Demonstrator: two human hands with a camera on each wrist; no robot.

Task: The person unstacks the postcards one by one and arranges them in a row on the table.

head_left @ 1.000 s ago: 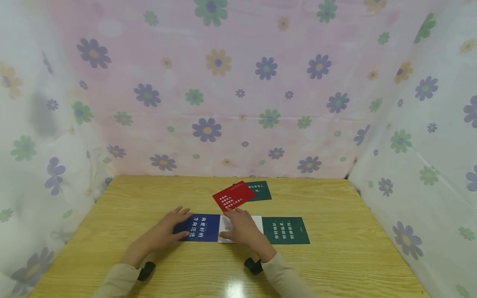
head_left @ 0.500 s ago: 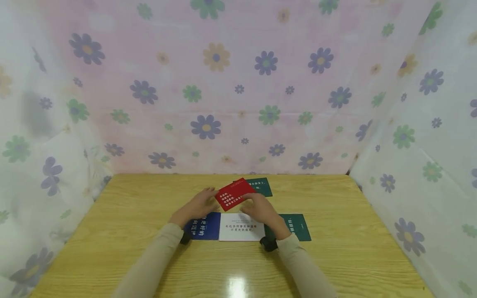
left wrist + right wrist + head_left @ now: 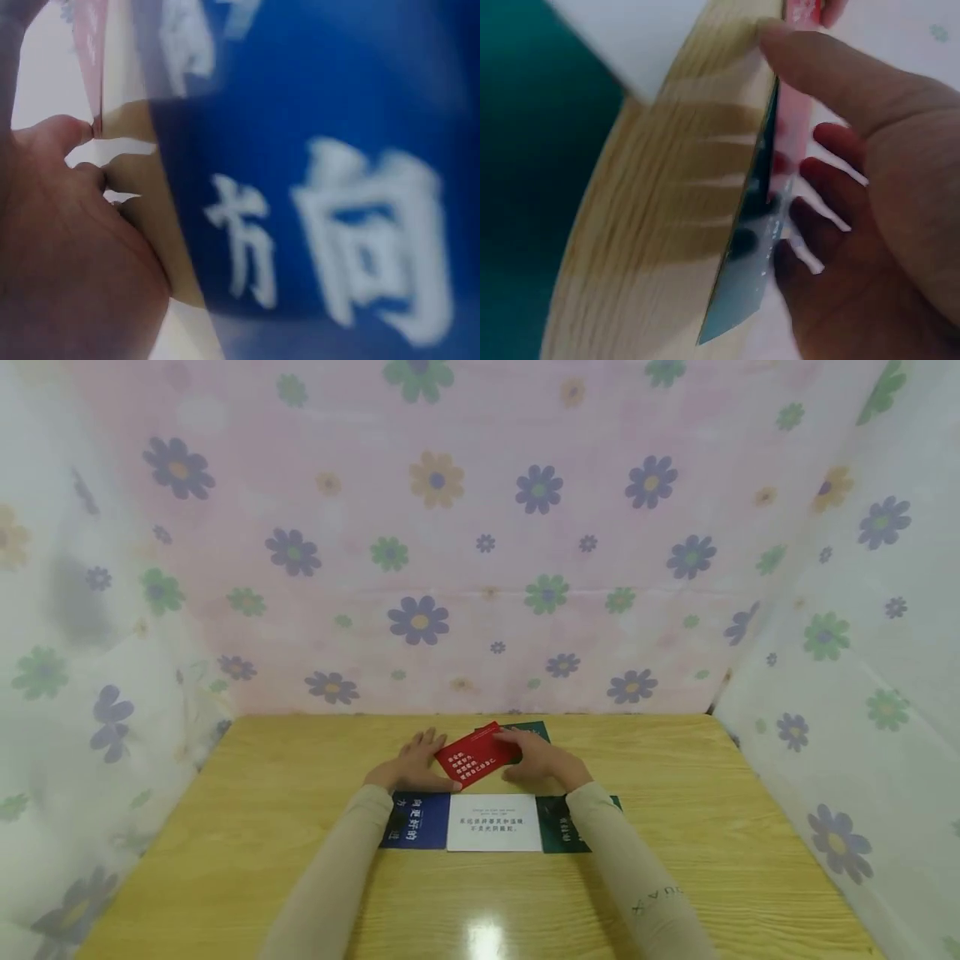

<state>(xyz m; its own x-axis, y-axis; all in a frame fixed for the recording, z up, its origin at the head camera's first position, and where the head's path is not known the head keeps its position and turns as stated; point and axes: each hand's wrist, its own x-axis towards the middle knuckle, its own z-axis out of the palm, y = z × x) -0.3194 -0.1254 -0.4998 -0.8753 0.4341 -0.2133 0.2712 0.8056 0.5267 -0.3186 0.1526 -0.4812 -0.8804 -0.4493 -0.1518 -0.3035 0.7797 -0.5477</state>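
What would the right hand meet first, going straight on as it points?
Probably the red card: the right hand overlaps its right end in the head view, though contact is unclear.

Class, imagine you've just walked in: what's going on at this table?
A person has both hands at a red card: the left hand at its left side, the right hand over its right end. The red card overlaps a back green card. Nearer the person, a blue card, a white card and a front green card lie in a row on the wooden table.
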